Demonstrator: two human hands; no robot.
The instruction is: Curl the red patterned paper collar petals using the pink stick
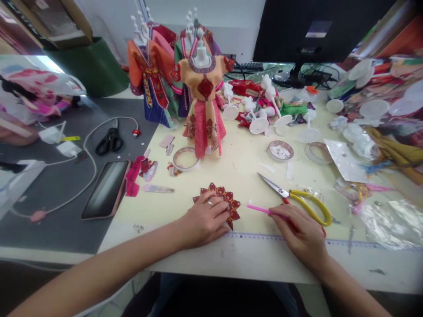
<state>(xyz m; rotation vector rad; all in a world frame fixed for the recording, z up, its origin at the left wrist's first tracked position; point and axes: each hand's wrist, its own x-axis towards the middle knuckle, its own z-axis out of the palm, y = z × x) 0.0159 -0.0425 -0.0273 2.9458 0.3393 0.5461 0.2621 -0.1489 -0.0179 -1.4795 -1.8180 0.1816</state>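
Observation:
My left hand (206, 220) lies flat with its fingers spread over a dark red, petal-edged ornamental piece (233, 204), covering much of it. A ring is on one finger. My right hand (299, 229) grips a thin pink stick-like tool (257, 208), whose fine tip points left, close to the right edge of the red piece. Just beyond my right hand lie yellow-handled scissors (310, 204), with blades pointing up and left. A measuring tape strip (254, 237) runs along the table near both hands.
A doll-sized dress on a stand (205, 105) is upright behind the hands. Tape rolls (185, 159) and fabric scraps (133, 177) lie nearer. At left are a phone (106, 189) and black scissors (109, 141). Plastic bags (393, 224) and cloth crowd the right.

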